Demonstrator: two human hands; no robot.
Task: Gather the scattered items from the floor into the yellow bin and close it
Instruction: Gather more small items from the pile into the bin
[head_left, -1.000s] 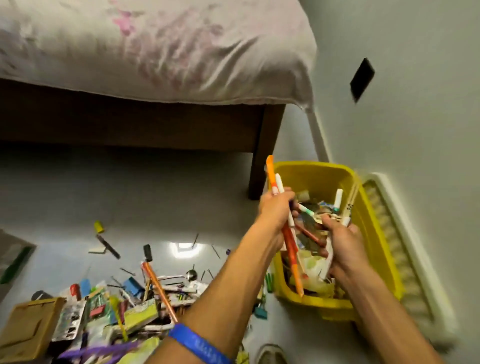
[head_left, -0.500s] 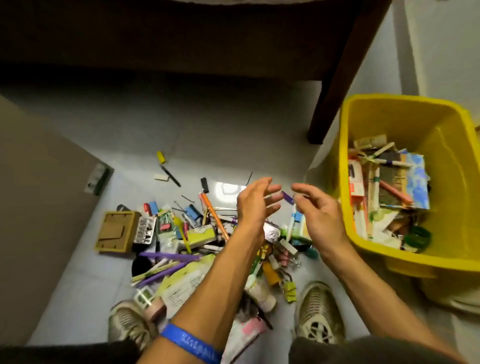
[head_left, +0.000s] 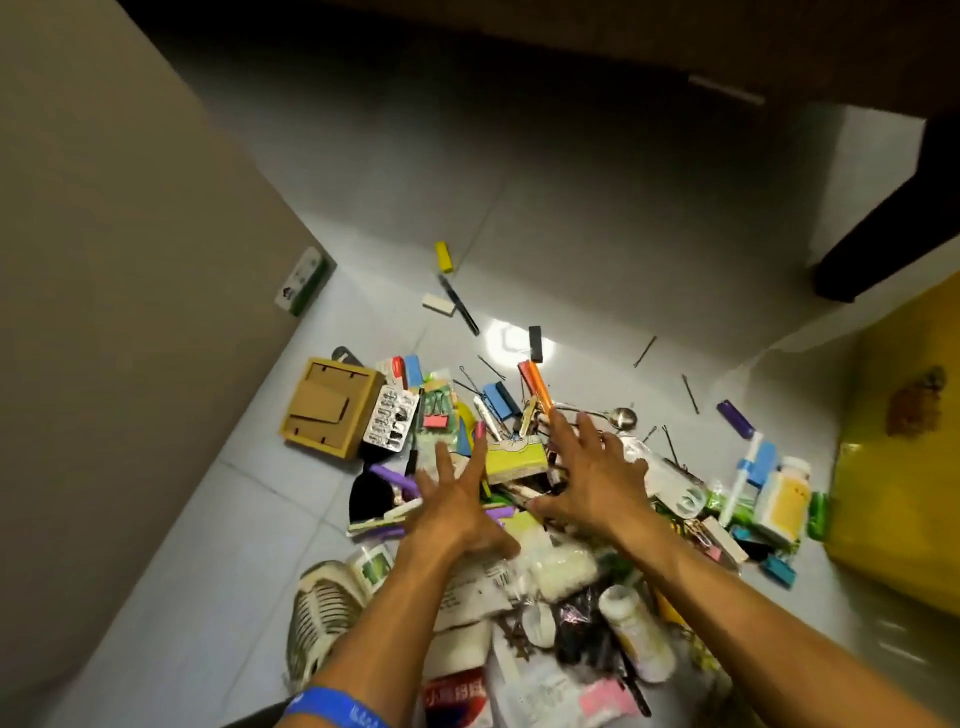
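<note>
A heap of small items lies on the pale tiled floor: an orange marker (head_left: 538, 386), a pill blister pack (head_left: 390, 424), a tan cardboard frame (head_left: 328, 408), a green-yellow notepad (head_left: 515, 458), a steel spoon (head_left: 621, 417), a white bottle (head_left: 785, 494) and many clips, pens and hairpins. The yellow bin (head_left: 904, 467) shows only its outer wall at the right edge. My left hand (head_left: 456, 506) and my right hand (head_left: 592, 475) hover over the middle of the heap with fingers spread. Neither holds anything.
A beige cabinet side (head_left: 130, 260) rises on the left. The dark bed frame (head_left: 571, 31) and its leg (head_left: 893, 208) stand at the top and right. My shoe (head_left: 322, 618) rests on the floor by the heap. A yellow cap (head_left: 444, 256) lies apart.
Both hands let the pens go in the bin, came back left and now spread over the heap. The view has turned left and down, so the bin's inside is out of sight.
</note>
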